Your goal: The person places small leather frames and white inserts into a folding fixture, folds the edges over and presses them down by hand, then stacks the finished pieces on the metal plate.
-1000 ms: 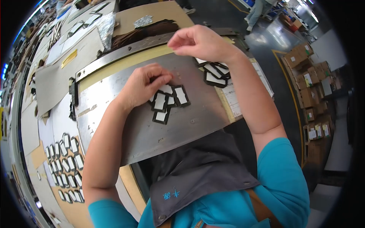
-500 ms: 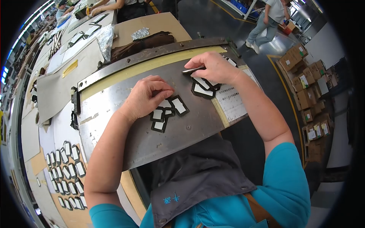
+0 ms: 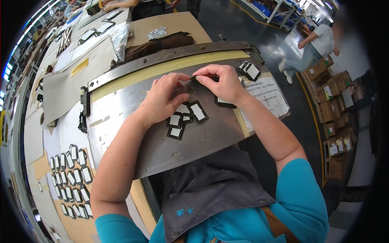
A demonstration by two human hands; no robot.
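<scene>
My right hand (image 3: 222, 84) is closed in a pinch, with a small dark-edged flat piece between thumb and fingers, mostly hidden by them. My left hand (image 3: 162, 99) is beside it, its thumb and forefinger apart. The left forefinger's tip reaches the near end of that piece; whether it grips is not visible. Below my left hand, several black-edged pieces with white centres (image 3: 198, 112) overlap on a metal plate (image 3: 202, 141). A similar piece (image 3: 225, 103) shows partly under my right hand. Another small stack of them (image 3: 250, 71) lies beyond my right wrist.
Rows of similar pieces (image 3: 69, 178) cover the board at the left. A metal bar (image 3: 162, 54) runs along the plate's far edge, with dark brown material (image 3: 162, 46) behind it. A printed sheet (image 3: 265, 97) lies at the right. Cardboard boxes (image 3: 330, 107) and a walking person (image 3: 314, 50) are beyond.
My right hand has moved left with the flat piece and now meets my left forefinger. My left hand's thumb and forefinger have spread. The person in the background has walked right.
</scene>
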